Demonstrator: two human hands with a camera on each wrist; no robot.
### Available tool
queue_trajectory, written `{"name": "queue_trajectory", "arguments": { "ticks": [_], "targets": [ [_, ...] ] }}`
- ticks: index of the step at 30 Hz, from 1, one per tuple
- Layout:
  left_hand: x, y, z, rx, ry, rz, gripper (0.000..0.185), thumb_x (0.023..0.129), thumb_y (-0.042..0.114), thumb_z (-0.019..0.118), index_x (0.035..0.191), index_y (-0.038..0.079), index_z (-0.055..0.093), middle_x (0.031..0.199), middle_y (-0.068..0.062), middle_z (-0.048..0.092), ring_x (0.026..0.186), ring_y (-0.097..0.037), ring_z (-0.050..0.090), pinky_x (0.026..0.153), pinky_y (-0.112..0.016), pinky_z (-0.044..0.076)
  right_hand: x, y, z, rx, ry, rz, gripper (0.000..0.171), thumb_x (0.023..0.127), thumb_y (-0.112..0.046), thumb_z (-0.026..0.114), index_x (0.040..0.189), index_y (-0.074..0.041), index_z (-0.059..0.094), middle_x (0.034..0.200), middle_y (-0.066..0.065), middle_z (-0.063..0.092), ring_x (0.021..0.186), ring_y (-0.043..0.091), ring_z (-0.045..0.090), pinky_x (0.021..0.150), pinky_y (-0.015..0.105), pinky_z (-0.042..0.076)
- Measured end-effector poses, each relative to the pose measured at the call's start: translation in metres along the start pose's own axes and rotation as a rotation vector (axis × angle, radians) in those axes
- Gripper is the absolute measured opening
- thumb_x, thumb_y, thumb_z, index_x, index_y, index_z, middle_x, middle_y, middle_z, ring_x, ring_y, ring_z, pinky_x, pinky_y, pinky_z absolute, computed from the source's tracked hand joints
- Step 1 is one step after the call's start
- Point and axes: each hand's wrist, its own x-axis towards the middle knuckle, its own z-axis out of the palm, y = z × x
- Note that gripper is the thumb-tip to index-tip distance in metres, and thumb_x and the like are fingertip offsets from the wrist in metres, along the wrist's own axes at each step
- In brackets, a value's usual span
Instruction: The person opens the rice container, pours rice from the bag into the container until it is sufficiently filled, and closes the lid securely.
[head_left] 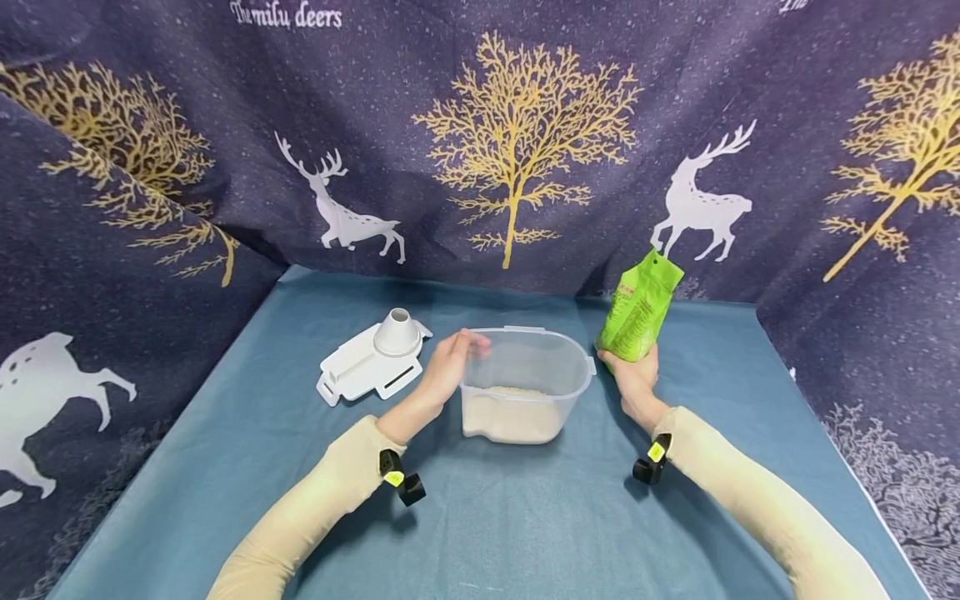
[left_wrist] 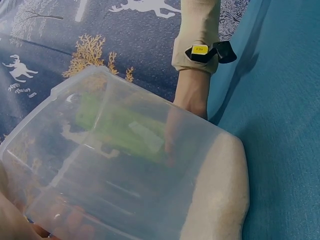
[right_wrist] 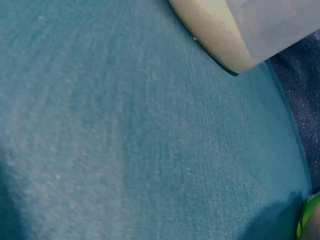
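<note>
A translucent plastic container (head_left: 528, 358) stands on the table, partly filled with pale grain (head_left: 513, 417). My left hand (head_left: 448, 367) rests against its left side near the rim, with fingers reaching along the far wall. Through the plastic, reddish fingertips (left_wrist: 75, 218) show in the left wrist view. To the right, my right hand (head_left: 633, 375) grips a bright green bag (head_left: 641, 308) low down, thumb on its left edge. The bag stands nearly upright, its top leaning right. Only a sliver of the bag (right_wrist: 310, 215) shows in the right wrist view.
Left of the container lies a white plastic lid (head_left: 367, 367) carrying a cone-shaped spout (head_left: 398, 332). Blue cloth covers the table (head_left: 517, 517). A dark printed curtain (head_left: 450, 125) hangs along its back edge and sides.
</note>
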Motion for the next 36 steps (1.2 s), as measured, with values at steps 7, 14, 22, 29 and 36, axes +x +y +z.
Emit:
{"name": "queue_trajectory", "arguments": {
  "ticks": [7,14,22,29,36],
  "targets": [
    [0.000,-0.001,0.000,0.014,-0.001,-0.007,0.048,0.106,0.027,0.028,0.107,-0.001,0.066,0.107,-0.020,0.071,0.106,-0.032,0.065,0.100,-0.045,0.043,-0.005,0.001,0.000,0.003,-0.007,-0.013,0.078,0.074,-0.005,0.078,0.140,-0.011,0.037,0.131,0.011,0.050,0.119,0.025,0.049,0.109,0.037,0.036],
    [-0.001,0.000,0.000,0.014,0.002,0.010,0.048,0.106,0.026,0.027,0.107,-0.002,0.066,0.106,-0.020,0.070,0.105,-0.032,0.066,0.100,-0.045,0.043,-0.010,0.001,-0.001,0.008,-0.020,-0.008,0.077,0.074,-0.005,0.078,0.139,-0.012,0.038,0.131,0.009,0.050,0.118,0.024,0.050,0.108,0.036,0.037],
    [-0.001,-0.001,0.000,0.005,0.001,-0.008,0.048,0.106,0.028,0.028,0.107,-0.001,0.066,0.106,-0.020,0.071,0.106,-0.032,0.065,0.101,-0.045,0.042,-0.015,0.000,-0.002,0.022,-0.033,-0.007,0.077,0.074,-0.002,0.077,0.140,-0.011,0.037,0.131,0.009,0.050,0.117,0.023,0.050,0.107,0.036,0.038],
    [0.000,-0.001,0.000,0.010,0.009,0.005,0.047,0.106,0.025,0.028,0.107,-0.001,0.067,0.105,-0.020,0.071,0.104,-0.032,0.066,0.100,-0.044,0.043,-0.018,0.001,-0.002,0.023,-0.038,-0.028,0.076,0.075,-0.001,0.075,0.140,-0.011,0.038,0.130,0.009,0.050,0.116,0.022,0.050,0.105,0.036,0.039],
    [0.000,-0.001,0.000,0.025,0.001,-0.002,0.046,0.106,0.026,0.028,0.108,0.000,0.067,0.106,-0.019,0.071,0.106,-0.031,0.066,0.102,-0.045,0.042,-0.021,0.001,-0.004,0.023,-0.052,-0.021,0.079,0.076,-0.001,0.075,0.143,-0.013,0.036,0.134,0.011,0.049,0.120,0.025,0.049,0.107,0.037,0.037]
  ]
}}
